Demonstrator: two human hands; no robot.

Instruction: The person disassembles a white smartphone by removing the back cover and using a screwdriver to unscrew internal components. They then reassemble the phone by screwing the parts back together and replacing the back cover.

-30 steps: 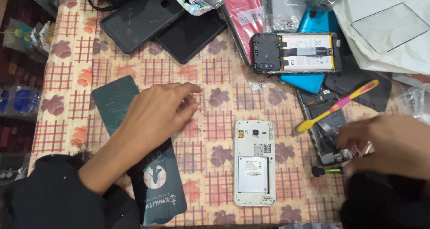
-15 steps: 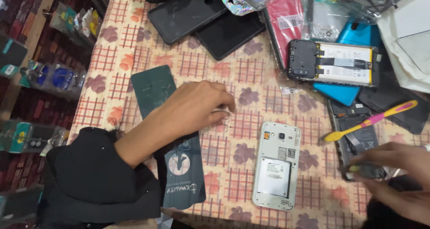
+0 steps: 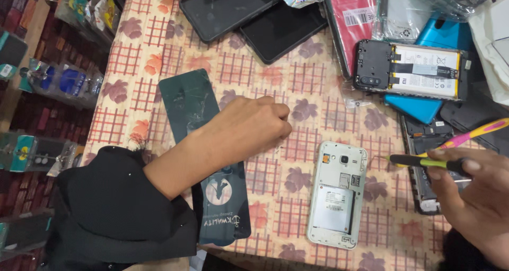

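Note:
A white phone (image 3: 336, 195) lies face down on the flowered tablecloth with its back cover off and its battery showing. My left hand (image 3: 254, 125) rests on the cloth to the phone's upper left, fingers curled in, pinching at something too small to make out. My right hand (image 3: 474, 191) is at the right edge, gripping a small screwdriver (image 3: 419, 160) with a black and yellow-green handle. Its thin tip points left, close to the phone's top right corner.
A dark green phone back panel (image 3: 188, 104) and a dark printed packet (image 3: 225, 207) lie under my left forearm. Black phones (image 3: 254, 11), a red case (image 3: 352, 16), an opened phone with a white battery (image 3: 411, 69) and a pink-yellow toothbrush (image 3: 477, 132) crowd the far and right side.
The view has shifted so the table sits further right. My right hand has lifted the screwdriver and brought its tip toward the white phone. My left hand's fingers have curled into a pinch.

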